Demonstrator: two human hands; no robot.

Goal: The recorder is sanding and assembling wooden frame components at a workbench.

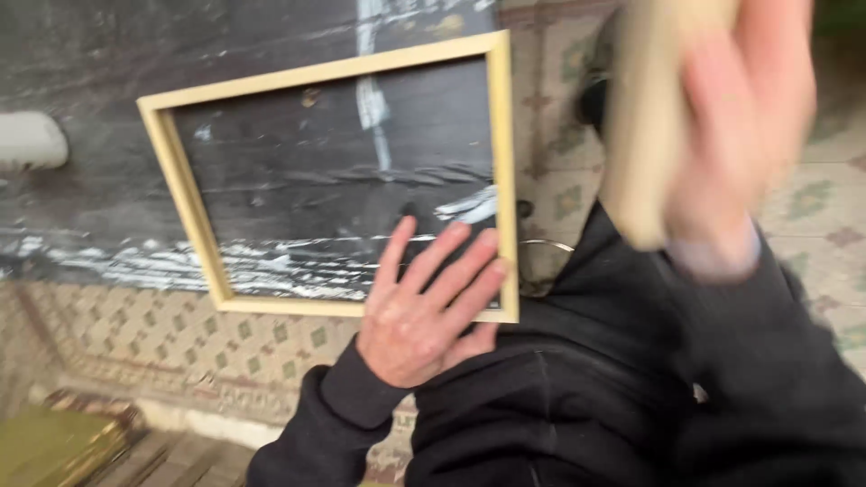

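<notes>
Left hand (424, 307) was laid flat, fingers spread apart, on the near right corner of a light wooden frame (180, 180). Palm was pressed over the frame's near rail; fingertips (456, 236) were extended into the opening. Nothing was gripped by it.

The frame was seen lying slightly rotated on a black plastic sheet (108, 54), streaked with white, covering the far left of the scene. The sheet showed through the frame's opening.

Right hand (735, 135) was raised at far right, heavily motion-blurred. It was wrapped around a pale wooden block (645, 135), held roughly upright, well apart from the frame. Exact finger placement could not be told through the blur.

Both arms were covered by black sleeves (577, 397).

A patterned tiled floor (180, 343), cream with green diamonds, was visible near the sheet's edge and to the right. A white rounded object (27, 140) was noted at the left edge on the sheet. A greenish flat item (54, 446) was seen at near left.
</notes>
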